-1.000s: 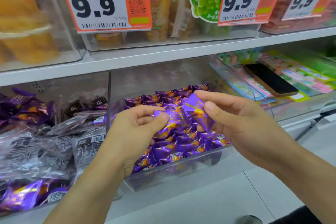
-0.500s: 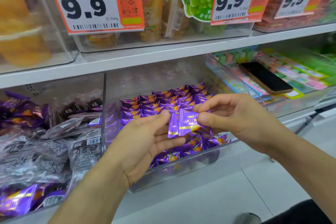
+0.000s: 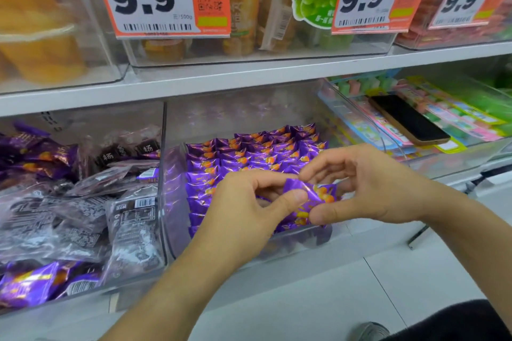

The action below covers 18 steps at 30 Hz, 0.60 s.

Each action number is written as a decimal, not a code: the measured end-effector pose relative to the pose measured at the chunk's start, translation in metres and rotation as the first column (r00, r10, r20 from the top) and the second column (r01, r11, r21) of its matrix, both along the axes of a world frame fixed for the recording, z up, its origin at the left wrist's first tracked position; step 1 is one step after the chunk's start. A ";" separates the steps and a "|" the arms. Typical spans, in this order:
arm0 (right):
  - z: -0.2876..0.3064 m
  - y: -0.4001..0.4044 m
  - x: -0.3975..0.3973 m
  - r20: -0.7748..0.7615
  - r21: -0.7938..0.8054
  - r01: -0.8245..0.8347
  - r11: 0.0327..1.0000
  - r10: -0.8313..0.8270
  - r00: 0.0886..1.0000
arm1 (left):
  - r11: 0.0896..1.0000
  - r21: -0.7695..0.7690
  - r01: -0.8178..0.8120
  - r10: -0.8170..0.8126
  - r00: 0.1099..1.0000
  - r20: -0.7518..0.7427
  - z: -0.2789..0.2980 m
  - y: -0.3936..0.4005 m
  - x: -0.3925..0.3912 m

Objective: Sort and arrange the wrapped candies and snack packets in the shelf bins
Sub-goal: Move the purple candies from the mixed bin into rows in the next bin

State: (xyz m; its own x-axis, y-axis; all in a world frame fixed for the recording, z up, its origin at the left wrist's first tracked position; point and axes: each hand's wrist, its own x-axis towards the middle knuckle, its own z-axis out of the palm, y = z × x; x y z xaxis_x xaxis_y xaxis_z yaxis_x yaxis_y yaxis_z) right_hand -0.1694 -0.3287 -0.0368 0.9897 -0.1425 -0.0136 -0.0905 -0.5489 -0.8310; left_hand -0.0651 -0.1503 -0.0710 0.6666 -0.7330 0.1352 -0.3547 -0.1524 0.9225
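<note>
While both hands pinch one purple candy (image 3: 307,196) above the front edge of the middle bin (image 3: 177,235), sorting continues.
Left hand (image 3: 243,219) holds its near end, right hand (image 3: 368,188) the far end. Judged light, crinkly, slippery foil; best taken by the crimped ends. Rows beneath the hands are hidden; the left bin's packets (image 3: 83,202) are blurred, and a phone (image 3: 407,119) lies beyond.
</note>
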 end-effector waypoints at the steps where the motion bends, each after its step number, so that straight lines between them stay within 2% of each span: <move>1: 0.002 -0.005 -0.001 0.011 -0.043 0.012 0.999 -0.011 1.000 | 1.000 -0.004 0.010 -0.010 1.000 0.002 -0.003 -0.002 0.000; 2: 0.004 -0.012 -0.002 0.030 -0.087 0.054 0.995 -0.051 0.998 | 0.999 0.018 0.029 -0.029 0.999 0.031 -0.005 -0.003 0.002; 4: 0.009 -0.033 -0.004 0.100 -0.228 0.188 0.955 -0.169 0.980 | 0.979 0.167 0.120 -0.145 0.979 0.146 -0.011 -0.002 0.008; 6: 0.014 -0.054 -0.004 0.182 -0.429 0.296 0.854 -0.240 0.954 | 0.922 0.330 0.205 -0.284 0.935 0.212 -0.016 0.000 0.012; 8: 0.016 -0.067 0.001 0.203 -0.577 0.327 0.748 -0.257 0.945 | 0.888 0.407 0.213 -0.338 0.902 0.267 -0.020 0.001 0.013; 12: 0.000 -0.072 0.025 0.049 -0.781 0.188 0.595 -0.241 0.969 | 0.892 0.411 0.188 -0.322 0.902 0.286 -0.020 0.001 0.016; 15: -0.014 -0.074 0.037 -0.027 -0.830 0.101 0.548 -0.221 0.975 | 0.894 0.402 0.200 -0.314 0.918 0.242 -0.020 0.002 0.017; 18: -0.029 -0.078 0.045 -0.048 -0.888 0.077 0.454 -0.257 0.965 | 0.897 0.384 0.217 -0.310 0.930 0.196 -0.022 0.001 0.020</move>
State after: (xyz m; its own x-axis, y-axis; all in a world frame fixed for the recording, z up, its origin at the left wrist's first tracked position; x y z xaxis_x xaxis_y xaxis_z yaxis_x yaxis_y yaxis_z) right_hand -0.1245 -0.4065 -0.0659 0.9411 -0.3303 0.0727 -0.3367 -0.9351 0.1109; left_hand -0.0453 -0.1493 -0.0930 0.4209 -0.9066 -0.0288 -0.6354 -0.3173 0.7040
